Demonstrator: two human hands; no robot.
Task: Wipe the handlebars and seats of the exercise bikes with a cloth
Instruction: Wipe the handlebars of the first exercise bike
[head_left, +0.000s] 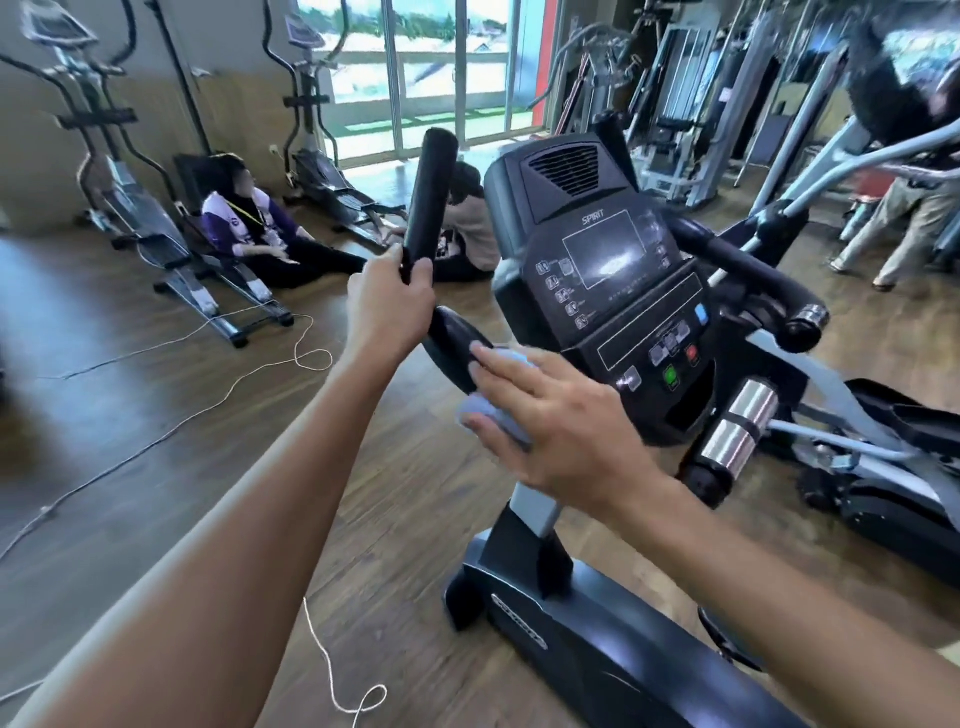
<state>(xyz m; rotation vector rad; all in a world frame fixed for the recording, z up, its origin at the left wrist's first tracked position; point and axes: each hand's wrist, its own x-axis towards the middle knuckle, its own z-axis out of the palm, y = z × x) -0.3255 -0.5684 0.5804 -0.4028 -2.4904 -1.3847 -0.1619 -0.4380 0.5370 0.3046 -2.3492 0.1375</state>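
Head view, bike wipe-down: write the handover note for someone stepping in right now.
Left hand: grips the left handlebar low on its upright black grip, steadying it.
Right hand: presses the light blue cloth against the bar's lower bend beside the console, fingers spread over it.
Done: cannot tell which parts are already wiped.
Left: finish this bar, then the right handlebar. The seat is out of view, and any other bikes wait too.

pale blue-lilac cloth (496, 410) under the right hand (561, 421); black handlebar (428, 192) above the left hand's (389, 306) grip; brown wood-grain floor (156, 415) below.
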